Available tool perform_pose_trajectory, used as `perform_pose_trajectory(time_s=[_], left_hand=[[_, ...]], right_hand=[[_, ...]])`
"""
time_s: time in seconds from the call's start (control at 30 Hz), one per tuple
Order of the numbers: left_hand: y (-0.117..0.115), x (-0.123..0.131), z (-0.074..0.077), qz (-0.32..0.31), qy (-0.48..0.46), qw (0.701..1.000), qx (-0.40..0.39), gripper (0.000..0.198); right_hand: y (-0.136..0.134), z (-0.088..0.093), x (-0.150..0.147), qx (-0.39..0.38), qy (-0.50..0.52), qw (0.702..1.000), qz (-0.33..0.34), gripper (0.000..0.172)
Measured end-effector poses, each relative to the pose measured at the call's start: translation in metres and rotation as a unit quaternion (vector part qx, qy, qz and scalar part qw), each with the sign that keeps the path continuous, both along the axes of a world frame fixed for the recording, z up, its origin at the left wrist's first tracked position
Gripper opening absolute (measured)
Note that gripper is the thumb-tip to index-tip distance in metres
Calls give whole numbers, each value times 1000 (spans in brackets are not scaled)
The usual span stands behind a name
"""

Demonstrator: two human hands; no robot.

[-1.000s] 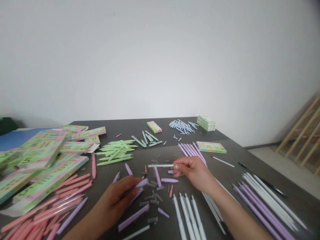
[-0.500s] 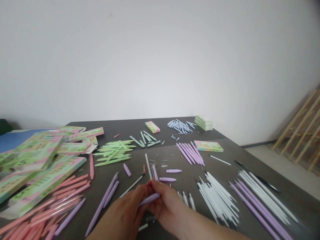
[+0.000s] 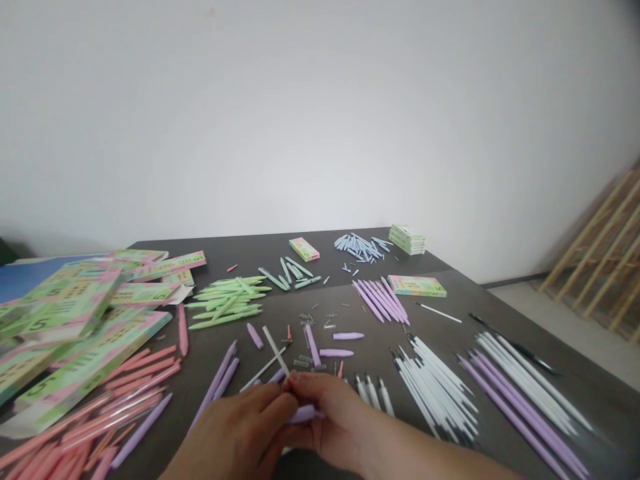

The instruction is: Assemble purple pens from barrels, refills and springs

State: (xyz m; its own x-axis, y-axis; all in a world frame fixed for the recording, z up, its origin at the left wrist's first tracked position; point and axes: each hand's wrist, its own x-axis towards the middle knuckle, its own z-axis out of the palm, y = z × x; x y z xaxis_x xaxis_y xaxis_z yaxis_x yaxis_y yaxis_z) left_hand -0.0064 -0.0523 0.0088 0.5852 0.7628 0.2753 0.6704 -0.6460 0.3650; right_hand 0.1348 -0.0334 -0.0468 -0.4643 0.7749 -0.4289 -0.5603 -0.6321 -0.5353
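Observation:
My left hand [image 3: 245, 427] and my right hand [image 3: 333, 417] meet at the bottom centre, fingers pressed together. A thin white refill [image 3: 275, 350] sticks up from between the fingertips, leaning left. Below it, a purple pen barrel [image 3: 304, 414] lies between the hands, its end by my right palm. Which fingers bear the refill is partly hidden. Just beyond the hands are loose purple pen parts [image 3: 336, 353], a purple tube [image 3: 313, 345] and small springs [image 3: 330, 317].
Pink barrels [image 3: 135, 380] and card boxes [image 3: 85, 300] cover the left. Green pens [image 3: 230, 300] lie mid-left, blue parts [image 3: 361, 247] at the back. White refills [image 3: 435, 387], purple pens [image 3: 383, 300] and long purple barrels [image 3: 525, 413] are on the right of the dark table [image 3: 360, 292].
The white refill has tilted further left and lower. My hands have shifted slightly down and closer together, with the purple barrel now more covered by the fingers.

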Motion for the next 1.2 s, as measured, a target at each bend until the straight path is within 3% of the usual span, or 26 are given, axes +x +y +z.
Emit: perform_pose_trajectory(time_s=[0.27,0.5,0.67,0.8,1.03,1.2], left_hand=[[8,0,-1,-30,-10,994,-104,24],[22,-2,-3,57,-43,979,-189,24],[30,1,-24,68,-28,984,-165,20],[29,9,-37,62,-13,986,-153,24],[29,9,-30,52,54,991,-110,20],[33,7,-34,39,69,995,-62,19]], right_hand=[[5,3,7,50,-45,998,-20,15],[25,28,41,119,-84,982,-118,29],[40,44,74,162,-82,966,-187,31],[42,46,81,175,-78,961,-202,31],[47,39,82,176,-78,959,-207,27],[47,40,81,180,-73,960,-201,26]])
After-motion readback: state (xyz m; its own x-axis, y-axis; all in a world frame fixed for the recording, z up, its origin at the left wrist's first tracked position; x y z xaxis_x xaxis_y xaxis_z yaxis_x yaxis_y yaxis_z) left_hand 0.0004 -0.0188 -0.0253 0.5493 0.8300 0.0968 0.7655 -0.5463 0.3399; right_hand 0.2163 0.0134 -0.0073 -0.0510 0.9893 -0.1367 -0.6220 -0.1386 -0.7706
